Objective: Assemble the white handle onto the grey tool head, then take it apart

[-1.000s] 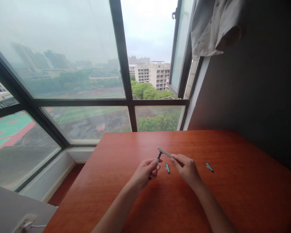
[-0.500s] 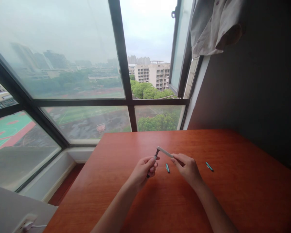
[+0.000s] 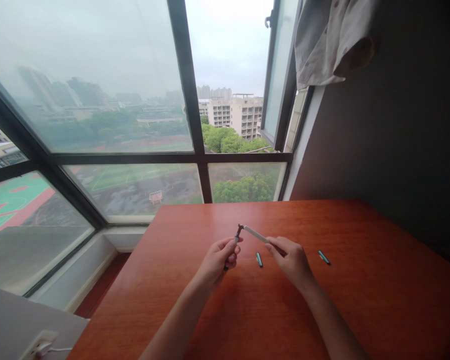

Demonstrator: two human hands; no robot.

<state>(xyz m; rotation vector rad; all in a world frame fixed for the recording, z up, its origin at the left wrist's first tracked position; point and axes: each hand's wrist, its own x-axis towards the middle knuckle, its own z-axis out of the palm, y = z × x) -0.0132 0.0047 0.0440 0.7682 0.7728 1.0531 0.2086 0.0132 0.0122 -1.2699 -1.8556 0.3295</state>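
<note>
My left hand (image 3: 220, 259) is closed around what looks like a razor handle (image 3: 236, 241), with a pale grey middle and a dark, T-shaped head tilted upward. Its dark lower end shows below my fingers. In my right hand (image 3: 290, 257), thumb and fingers pinch a slim, pale stick (image 3: 256, 234) that slants up to the left. The stick's tip is close beside the dark head, with a small gap between them. Between my hands, a small teal and dark bar (image 3: 259, 259) lies on the table. A similar teal bar (image 3: 324, 257) lies right of my right hand.
The reddish-brown wooden table (image 3: 378, 300) reaches to the windows. A window frame (image 3: 135, 159) borders its far side, with one open sash (image 3: 283, 75). Grey cloth (image 3: 322, 45) hangs at upper right beside a dark wall (image 3: 390, 140). A socket (image 3: 41, 345) is at lower left.
My left hand has shifted slightly left and drawn the dark head away from the stick's tip, opening a small gap. My right hand has hardly moved.
</note>
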